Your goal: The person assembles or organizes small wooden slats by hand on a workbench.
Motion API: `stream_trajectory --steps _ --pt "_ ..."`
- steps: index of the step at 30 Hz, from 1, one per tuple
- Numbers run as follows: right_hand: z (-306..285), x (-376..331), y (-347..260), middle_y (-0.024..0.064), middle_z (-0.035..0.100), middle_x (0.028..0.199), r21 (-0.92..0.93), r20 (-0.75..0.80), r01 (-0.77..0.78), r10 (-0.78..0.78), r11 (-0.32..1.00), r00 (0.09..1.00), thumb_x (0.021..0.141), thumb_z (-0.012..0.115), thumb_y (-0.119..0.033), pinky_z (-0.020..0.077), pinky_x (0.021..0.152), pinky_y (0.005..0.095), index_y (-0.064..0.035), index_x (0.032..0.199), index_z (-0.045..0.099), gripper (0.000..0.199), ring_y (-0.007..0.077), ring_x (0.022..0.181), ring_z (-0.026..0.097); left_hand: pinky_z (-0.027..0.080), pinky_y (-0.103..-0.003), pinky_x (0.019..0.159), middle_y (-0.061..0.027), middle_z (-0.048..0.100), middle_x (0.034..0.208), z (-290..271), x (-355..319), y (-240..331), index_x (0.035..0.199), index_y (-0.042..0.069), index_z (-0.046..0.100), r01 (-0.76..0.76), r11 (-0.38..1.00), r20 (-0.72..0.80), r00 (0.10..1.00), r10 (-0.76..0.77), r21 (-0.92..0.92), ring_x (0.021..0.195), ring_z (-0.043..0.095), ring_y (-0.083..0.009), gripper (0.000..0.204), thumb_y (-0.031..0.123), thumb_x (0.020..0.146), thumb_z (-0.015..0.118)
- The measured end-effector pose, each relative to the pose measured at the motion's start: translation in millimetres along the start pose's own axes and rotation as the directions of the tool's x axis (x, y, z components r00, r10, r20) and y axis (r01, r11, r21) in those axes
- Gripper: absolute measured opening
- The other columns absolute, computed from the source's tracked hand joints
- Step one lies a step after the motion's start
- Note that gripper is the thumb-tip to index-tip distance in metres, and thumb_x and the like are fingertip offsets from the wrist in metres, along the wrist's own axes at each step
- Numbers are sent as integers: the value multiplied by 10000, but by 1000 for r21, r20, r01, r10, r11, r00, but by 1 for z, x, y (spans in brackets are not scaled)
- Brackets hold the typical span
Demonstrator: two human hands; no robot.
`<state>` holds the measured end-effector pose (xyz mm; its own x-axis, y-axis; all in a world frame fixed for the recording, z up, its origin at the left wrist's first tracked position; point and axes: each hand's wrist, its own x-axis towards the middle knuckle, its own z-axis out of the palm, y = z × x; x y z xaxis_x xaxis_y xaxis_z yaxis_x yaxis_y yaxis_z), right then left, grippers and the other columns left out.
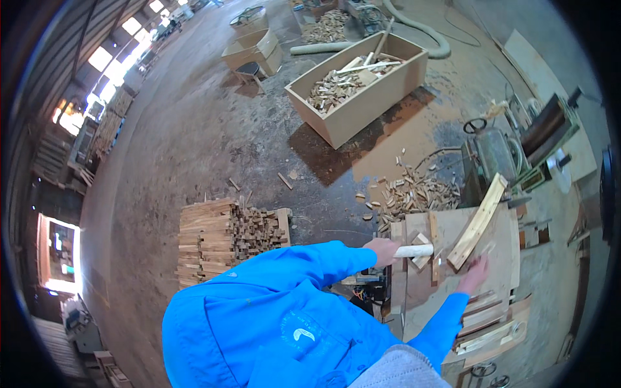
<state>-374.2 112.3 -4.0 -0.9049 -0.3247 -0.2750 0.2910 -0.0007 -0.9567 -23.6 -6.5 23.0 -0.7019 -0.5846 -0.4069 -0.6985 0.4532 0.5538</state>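
Note:
My left hand [385, 251] is closed round one end of a short white rod-like piece [414, 251], whose material I cannot make out. It reaches over the worktable [424, 301], above a small square wooden block [420, 239] and a narrow wooden strip [435, 255]. My right hand [475, 276] is over the same table, near the lower end of a long, pale, slightly curved board [479, 223]. Its fingers are smeared by motion, so their grip is unclear.
Wood scraps [420, 194] are heaped beyond the table, by a machine with a handwheel [491, 152]. Stacked wooden strips [226, 236] stand at the left. A large wooden box [362, 103] of offcuts sits farther off. Wooden pieces [485, 323] lie at the table's near right.

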Motion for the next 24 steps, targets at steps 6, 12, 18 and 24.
stream_trajectory --steps 6,12,18,24 --pt "-65 -103 1 105 677 1225 65 -302 105 -80 992 950 1061 624 -286 532 903 352 11 1392 656 446 226 1047 644 608 -555 821 -201 775 1004 0 -17 -26 1128 77 722 -79 996 -31 997 77 -49 946 753 -424 330 328 916 749" --pt "51 -129 -53 189 603 1464 54 -201 159 -146 986 969 1081 578 -274 493 1120 422 26 1522 531 536 319 1314 607 609 -555 809 -204 773 990 -10 -42 -47 1146 76 711 -44 997 -15 999 43 -68 940 755 -428 320 282 902 731" --pt "266 -245 -112 196 621 1468 -49 489 553 -463 832 740 1048 707 -210 512 1090 385 -23 1566 521 581 272 1281 644 612 -556 795 -211 771 999 4 -64 -78 1174 96 708 -109 992 -90 991 103 -65 916 757 -436 330 262 890 724" --pt "176 -262 -10 159 698 1311 -299 564 511 -283 806 775 1026 748 -210 557 995 362 4 1460 619 501 224 1139 696 613 -541 852 -191 786 1052 -8 -78 -80 1156 142 746 -34 999 83 996 35 -13 974 762 -408 321 311 884 737"
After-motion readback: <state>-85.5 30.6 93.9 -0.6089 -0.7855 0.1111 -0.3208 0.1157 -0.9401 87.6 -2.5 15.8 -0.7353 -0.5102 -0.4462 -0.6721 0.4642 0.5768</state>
